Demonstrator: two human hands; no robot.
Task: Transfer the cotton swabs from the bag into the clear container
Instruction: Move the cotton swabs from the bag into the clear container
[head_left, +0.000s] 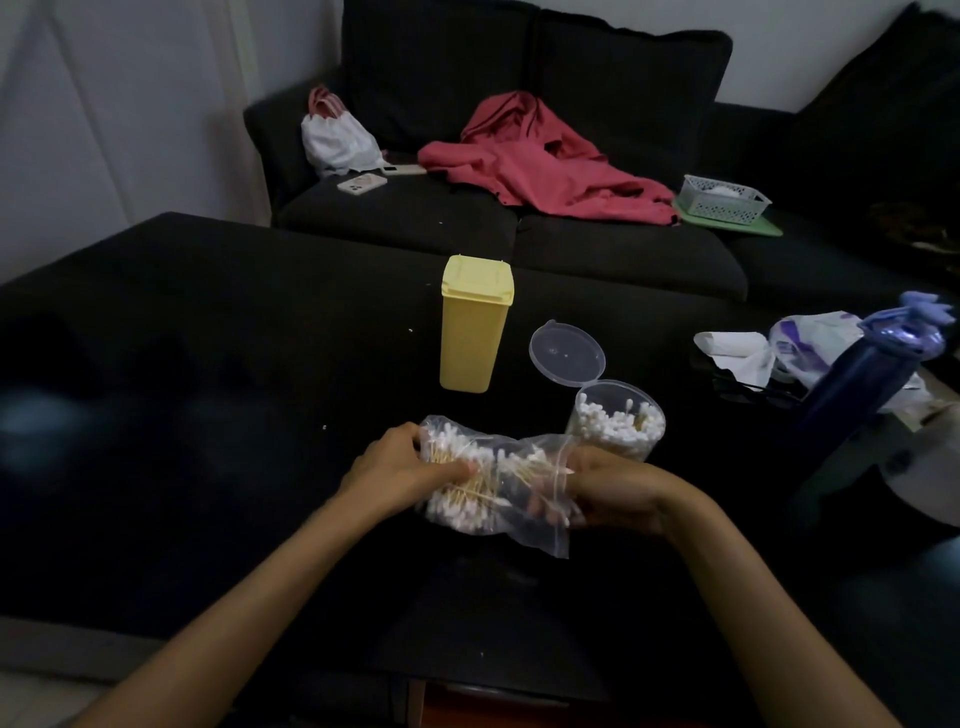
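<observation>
1. Zip-lock bag (498, 483) of cotton swabs (457, 467) lies on the black table (208, 364) — gripped at both ends.
2. Left hand (400, 470) clasps the bag's filled end; right hand (613, 488) grips its open mouth.
3. Clear container (615, 421), lid (567, 353) hinged back, stands just behind the bag — part-filled with swabs.
4. Yellow box (474, 325) stands upright beyond.

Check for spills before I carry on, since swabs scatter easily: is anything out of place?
No loose swabs show. The zip bag, held by left hand and right hand, keeps its swabs inside; the clear container stands upright, lid open. Only tiny white specks dot the black table.
</observation>
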